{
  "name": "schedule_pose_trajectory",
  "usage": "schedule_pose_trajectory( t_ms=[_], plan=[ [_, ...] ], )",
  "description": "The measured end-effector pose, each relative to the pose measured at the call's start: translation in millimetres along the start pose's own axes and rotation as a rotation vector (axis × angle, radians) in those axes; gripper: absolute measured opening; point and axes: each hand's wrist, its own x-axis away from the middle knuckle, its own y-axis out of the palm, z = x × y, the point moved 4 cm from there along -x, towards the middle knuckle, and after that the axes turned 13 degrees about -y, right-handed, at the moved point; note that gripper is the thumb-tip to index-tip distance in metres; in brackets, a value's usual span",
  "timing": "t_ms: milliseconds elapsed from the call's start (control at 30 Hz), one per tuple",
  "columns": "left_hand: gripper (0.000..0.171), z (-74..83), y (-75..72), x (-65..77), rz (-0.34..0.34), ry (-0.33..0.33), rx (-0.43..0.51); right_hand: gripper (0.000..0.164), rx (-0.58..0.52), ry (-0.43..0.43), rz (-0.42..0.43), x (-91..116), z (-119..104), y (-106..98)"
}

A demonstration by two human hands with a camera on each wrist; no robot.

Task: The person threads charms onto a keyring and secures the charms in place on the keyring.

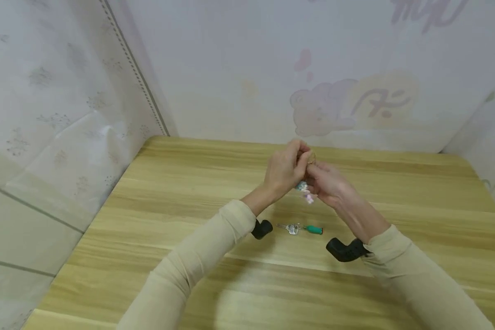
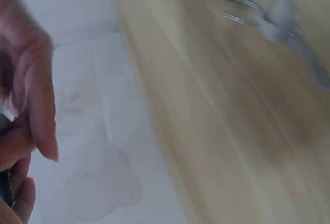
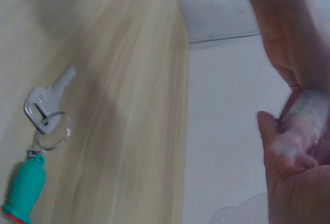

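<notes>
Raised over the far part of the table, my two hands meet around a keychain with a gold ring (image 1: 311,158) and a hanging teal, white and pink charm (image 1: 305,191). My left hand (image 1: 283,170) pinches it from the left, thumb and fingertips close to the ring. From the other side my right hand (image 1: 331,182) grips it, thumb near the ring. The pale charm (image 3: 301,126) shows blurred between the hands in the right wrist view. Fingers hide much of the keychain. On the table below lies a silver key (image 1: 292,228) on a split ring (image 3: 54,131) with a green bottle-shaped fob (image 1: 314,229).
The wood-grain table (image 1: 181,183) ends at a pale printed backdrop (image 1: 231,68), with another patterned sheet (image 1: 57,101) on the left. Black wrist-worn pieces (image 1: 262,228) jut from under both forearms, on either side of the key and fob.
</notes>
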Motion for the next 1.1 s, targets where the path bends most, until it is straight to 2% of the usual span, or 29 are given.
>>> schedule_pose_trajectory(
  t_ms=[67, 200, 367, 567, 667, 833, 967, 1100],
  plan=[
    [0.010, 0.7, 0.3, -5.7, -0.018, -0.050, 0.049, 0.025, -0.024, -0.022, 0.029, -2.2, -0.6, 0.8],
    [0.012, -5.9, 3.8, -11.8, -0.066, -0.183, 0.180, 0.017, 0.027, -0.055, 0.076, -7.6, -3.2, -4.4],
    [0.011, -17.0, 8.7, -14.6, -0.110, -0.293, 0.311, 0.014, 0.188, -0.054, 0.058, -14.0, -1.8, -16.8],
    [0.012, -30.7, 15.9, -6.0, -0.217, -0.431, 0.424, 0.016, 0.250, -0.075, 0.016, -13.3, 8.7, -29.5],
    [0.011, -35.3, 18.0, -0.7, -0.241, -0.439, 0.455, 0.018, 0.275, -0.106, 0.034, -11.1, 13.6, -33.1],
    [0.011, -37.2, 17.8, 2.4, -0.260, -0.399, 0.395, 0.023, 0.363, -0.159, 0.110, -8.3, 15.7, -37.8],
    [0.013, -36.6, 17.4, 2.1, -0.321, -0.377, 0.335, 0.026, 0.512, -0.224, 0.157, -7.8, 12.7, -43.3],
    [0.015, -36.5, 16.1, 1.3, -0.361, -0.396, 0.283, 0.026, 0.680, -0.337, 0.192, -9.8, 6.3, -45.5]
  ],
)
